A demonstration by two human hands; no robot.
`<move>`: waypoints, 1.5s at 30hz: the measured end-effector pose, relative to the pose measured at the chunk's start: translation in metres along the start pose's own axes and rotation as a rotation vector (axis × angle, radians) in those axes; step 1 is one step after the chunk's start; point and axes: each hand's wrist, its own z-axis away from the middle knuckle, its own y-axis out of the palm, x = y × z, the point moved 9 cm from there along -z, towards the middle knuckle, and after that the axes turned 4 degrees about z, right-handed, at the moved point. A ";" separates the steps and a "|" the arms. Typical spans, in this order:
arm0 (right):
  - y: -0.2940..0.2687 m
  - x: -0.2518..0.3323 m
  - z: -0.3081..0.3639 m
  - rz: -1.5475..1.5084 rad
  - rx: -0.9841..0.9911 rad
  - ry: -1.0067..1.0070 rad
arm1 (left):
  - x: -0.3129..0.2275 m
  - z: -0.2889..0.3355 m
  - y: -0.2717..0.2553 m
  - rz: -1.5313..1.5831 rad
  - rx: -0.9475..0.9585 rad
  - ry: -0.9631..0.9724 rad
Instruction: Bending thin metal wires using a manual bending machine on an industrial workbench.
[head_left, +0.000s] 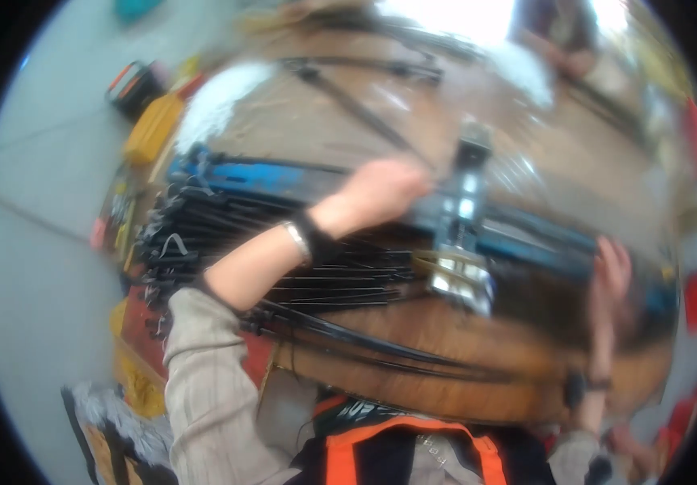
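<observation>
In the head view, the left hand is seen near the middle, toward one o'clock. It is curled and blurry, so whether anything is held cannot be told. The right hand is seen at three o'clock, fingers stretched out, near the long blue bar. Between them, a shiny metal tool is seen across the bar. Black rods are piled toward nine o'clock.

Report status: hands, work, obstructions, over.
Left hand curled at long blue metal-looking bar, grip unclear. Right hand blurred, near bar. Shiny silver metal fixture across bar, between hands. Thin black rods beside left forearm.
</observation>
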 end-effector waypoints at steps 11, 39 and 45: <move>0.006 0.116 0.035 -0.255 0.131 -0.130 | 0.010 -0.006 0.011 -0.125 0.008 -0.179; 0.062 0.202 0.094 -0.299 0.666 -0.310 | 0.014 0.098 -0.017 -0.586 -0.018 -0.076; 0.063 0.206 0.079 -0.431 0.717 -0.264 | 0.010 0.139 0.018 -0.300 0.179 -0.189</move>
